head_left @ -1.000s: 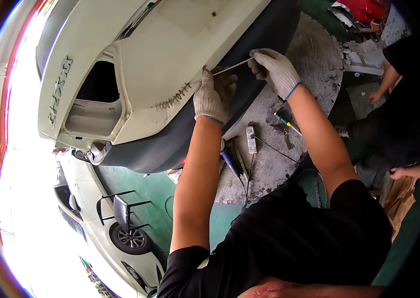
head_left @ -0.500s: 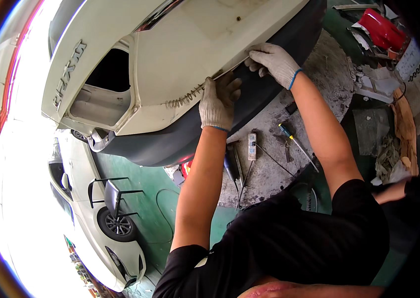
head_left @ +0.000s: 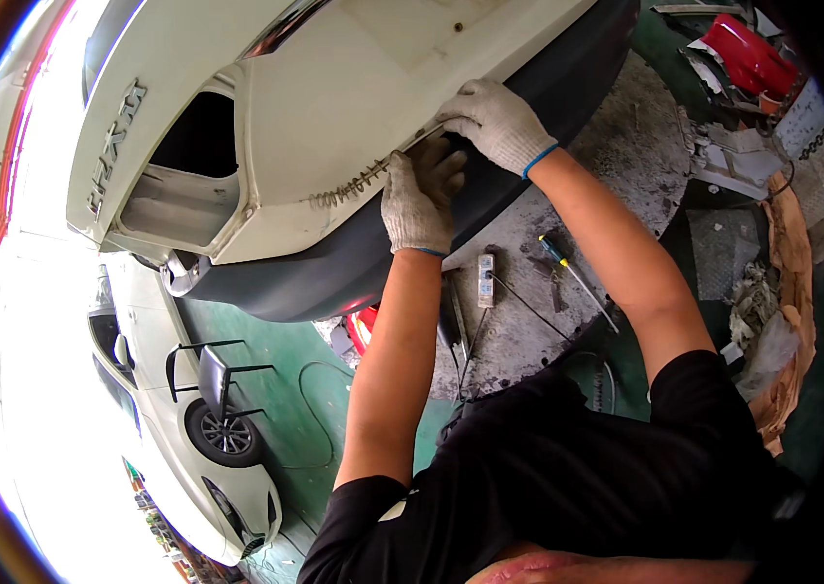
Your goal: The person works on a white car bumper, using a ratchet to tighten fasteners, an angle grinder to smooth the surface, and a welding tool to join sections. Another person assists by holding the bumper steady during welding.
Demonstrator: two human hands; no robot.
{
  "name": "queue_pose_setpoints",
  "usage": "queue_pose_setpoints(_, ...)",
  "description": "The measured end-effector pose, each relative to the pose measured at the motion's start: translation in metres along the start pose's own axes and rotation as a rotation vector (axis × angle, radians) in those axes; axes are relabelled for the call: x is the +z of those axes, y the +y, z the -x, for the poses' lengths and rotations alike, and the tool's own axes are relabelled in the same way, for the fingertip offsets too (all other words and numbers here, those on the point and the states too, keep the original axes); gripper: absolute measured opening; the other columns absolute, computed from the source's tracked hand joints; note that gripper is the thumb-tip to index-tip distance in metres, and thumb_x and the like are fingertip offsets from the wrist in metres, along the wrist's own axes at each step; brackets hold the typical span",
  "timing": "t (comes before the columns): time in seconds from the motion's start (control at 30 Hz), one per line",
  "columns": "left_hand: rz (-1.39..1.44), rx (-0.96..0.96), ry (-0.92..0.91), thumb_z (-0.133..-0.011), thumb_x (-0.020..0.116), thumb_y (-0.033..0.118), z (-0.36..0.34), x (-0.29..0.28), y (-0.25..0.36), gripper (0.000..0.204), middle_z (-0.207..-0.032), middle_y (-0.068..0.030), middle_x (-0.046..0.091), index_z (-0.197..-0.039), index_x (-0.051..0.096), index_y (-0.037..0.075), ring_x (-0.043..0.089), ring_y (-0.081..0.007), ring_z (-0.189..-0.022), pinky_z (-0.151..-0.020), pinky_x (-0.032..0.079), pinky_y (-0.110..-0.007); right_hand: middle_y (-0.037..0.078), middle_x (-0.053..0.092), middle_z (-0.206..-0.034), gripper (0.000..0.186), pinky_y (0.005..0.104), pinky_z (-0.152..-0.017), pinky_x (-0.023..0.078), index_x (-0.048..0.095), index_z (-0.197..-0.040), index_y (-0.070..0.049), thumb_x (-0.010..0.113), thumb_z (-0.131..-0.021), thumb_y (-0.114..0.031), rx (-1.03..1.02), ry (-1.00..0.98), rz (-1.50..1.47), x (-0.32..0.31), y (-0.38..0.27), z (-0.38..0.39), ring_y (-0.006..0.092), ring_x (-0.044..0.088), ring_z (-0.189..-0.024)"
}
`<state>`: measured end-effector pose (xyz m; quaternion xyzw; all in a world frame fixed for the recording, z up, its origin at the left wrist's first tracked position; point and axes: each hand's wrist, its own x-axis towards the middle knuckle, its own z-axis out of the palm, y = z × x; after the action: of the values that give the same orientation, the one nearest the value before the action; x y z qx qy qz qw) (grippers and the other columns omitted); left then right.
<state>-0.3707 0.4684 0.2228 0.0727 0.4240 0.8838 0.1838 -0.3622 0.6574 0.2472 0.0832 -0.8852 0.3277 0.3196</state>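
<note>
My left hand (head_left: pixel 418 200), in a white knit glove with dark-stained fingers, pinches at the lower edge of a white car's tailgate (head_left: pixel 334 117), above the dark bumper (head_left: pixel 305 277). Beside its thumb, a row of small metal wire loops (head_left: pixel 348 185) stands along that panel. A thin metal rod (head_left: pixel 428 129) spans the short gap between my hands, in line with the loops. My right hand (head_left: pixel 497 127), gloved alike with a blue cuff, closes on the rod's other end, close to my left. Its fingertips are partly hidden against the panel.
On the grey round floor plate (head_left: pixel 626 146) lie a power strip (head_left: pixel 486 282) with a cable and a yellow-blue screwdriver (head_left: pixel 577 268). A black stool (head_left: pixel 214 375) and another white car (head_left: pixel 188 409) are at left. Scrap parts, including a red piece (head_left: pixel 748 56), lie right.
My right hand has moved left and toward my left hand, shortening the visible rod between them. My left hand stays by the loops. A person's arm at right has gone from view.
</note>
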Motion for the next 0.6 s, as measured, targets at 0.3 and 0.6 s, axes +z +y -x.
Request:
queue_pose_setpoints(0.3, -0.221, -0.02, 0.052, -0.111, 0.052, 0.04, 0.062, -0.027, -0.01, 0.049, -0.126, -0.0217, 0.07, -0.141, 0.054, 0.001, 0.071, -0.0329, -0.104, -0.088, 0.056, -0.042, 0.006, 0.069, -0.105, 0.01, 0.0437, -0.09, 0.056, 0.076, -0.101, -0.015, 0.073, -0.092, -0.016, -0.103, 0.193, 0.046, 0.007, -0.012, 0.005, 0.0317, 0.064, -0.105)
queue_pose_setpoints(0.6, -0.551, -0.405, 0.688, -0.107, 0.06, 0.027, 0.296, -0.203, -0.055, 0.035, -0.103, -0.0144, 0.076, -0.124, 0.066, -0.003, 0.075, -0.0243, -0.084, -0.074, 0.06, -0.035, 0.006, 0.071, -0.112, 0.014, 0.0422, -0.094, 0.056, 0.077, -0.1, -0.014, 0.076, -0.087, -0.009, -0.054, 0.355, 0.014, 0.023, -0.019, 0.01, 0.0305, 0.064, -0.111)
